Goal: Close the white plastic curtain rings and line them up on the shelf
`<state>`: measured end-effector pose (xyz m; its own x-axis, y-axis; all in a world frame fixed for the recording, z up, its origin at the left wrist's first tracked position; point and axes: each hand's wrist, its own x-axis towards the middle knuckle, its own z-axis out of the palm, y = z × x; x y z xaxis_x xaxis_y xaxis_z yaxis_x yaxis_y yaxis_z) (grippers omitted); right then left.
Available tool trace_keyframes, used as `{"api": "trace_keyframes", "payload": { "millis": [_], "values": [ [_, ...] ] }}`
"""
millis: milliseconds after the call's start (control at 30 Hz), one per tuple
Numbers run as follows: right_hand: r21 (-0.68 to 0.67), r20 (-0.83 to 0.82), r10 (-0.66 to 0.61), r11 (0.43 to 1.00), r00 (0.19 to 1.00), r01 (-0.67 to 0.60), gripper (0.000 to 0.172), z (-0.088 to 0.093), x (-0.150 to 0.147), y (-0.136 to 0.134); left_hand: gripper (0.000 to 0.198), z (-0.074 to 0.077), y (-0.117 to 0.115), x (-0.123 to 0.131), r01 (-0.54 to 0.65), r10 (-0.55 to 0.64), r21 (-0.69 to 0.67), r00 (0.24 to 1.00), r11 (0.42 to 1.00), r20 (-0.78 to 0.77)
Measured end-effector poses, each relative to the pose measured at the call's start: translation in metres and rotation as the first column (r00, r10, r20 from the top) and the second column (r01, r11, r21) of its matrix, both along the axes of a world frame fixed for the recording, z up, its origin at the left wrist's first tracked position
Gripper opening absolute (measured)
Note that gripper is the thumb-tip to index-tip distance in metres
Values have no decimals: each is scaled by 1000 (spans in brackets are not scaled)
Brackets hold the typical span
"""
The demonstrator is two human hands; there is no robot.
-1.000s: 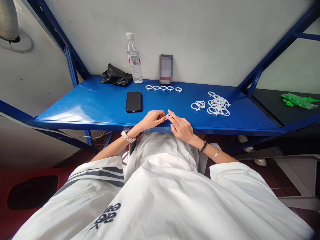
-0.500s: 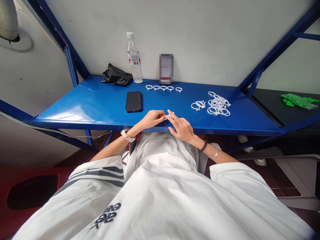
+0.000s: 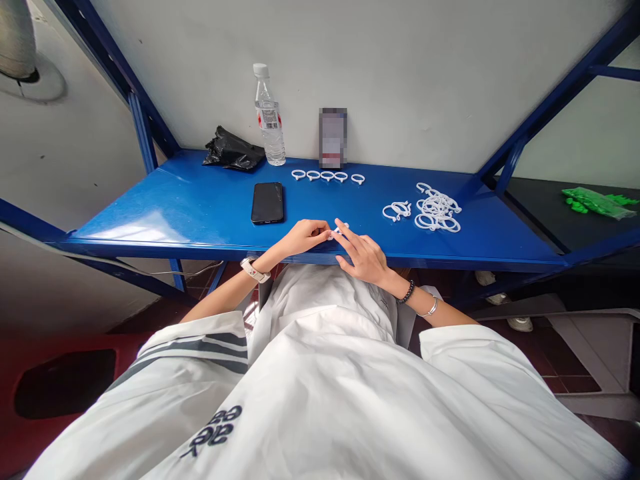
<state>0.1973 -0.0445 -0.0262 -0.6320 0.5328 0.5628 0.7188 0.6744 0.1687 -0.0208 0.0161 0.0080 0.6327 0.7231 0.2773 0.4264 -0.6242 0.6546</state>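
Both my hands meet at the front edge of the blue shelf (image 3: 175, 213). My left hand (image 3: 303, 238) is curled, its fingertips pinching a small white plastic ring (image 3: 336, 231). My right hand (image 3: 365, 257) grips the same ring from the other side, its index finger stretched over it. A row of several white rings (image 3: 327, 177) lies near the back wall. A loose pile of white rings (image 3: 436, 210) sits to the right, with a small bunch of rings (image 3: 397, 211) beside it.
A black phone (image 3: 267, 202) lies flat left of my hands. A clear water bottle (image 3: 269, 119), a crumpled black bag (image 3: 233, 157) and a small upright box (image 3: 333, 138) stand by the wall. Green plastic parts (image 3: 595, 200) lie on the dark surface at right.
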Motion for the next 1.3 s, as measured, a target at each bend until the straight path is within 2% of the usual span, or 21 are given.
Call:
{"api": "trace_keyframes", "payload": {
  "millis": [467, 700, 1300],
  "values": [
    [10, 26, -2, 1000, 1000, 2, 54, -1, 0, 1, 40, 3, -1, -1, 7, -7, -42, 1000, 999, 3],
    [-39, 63, -45, 998, 997, 47, 53, -1, -2, 1, 41, 4, -2, 0, 11, -11, -30, 1000, 999, 7],
    [25, 48, -37, 999, 998, 35, 41, 0, -3, 1, 39, 5, -1, 2, -1, 0, -38, 1000, 999, -12]
  ]
}}
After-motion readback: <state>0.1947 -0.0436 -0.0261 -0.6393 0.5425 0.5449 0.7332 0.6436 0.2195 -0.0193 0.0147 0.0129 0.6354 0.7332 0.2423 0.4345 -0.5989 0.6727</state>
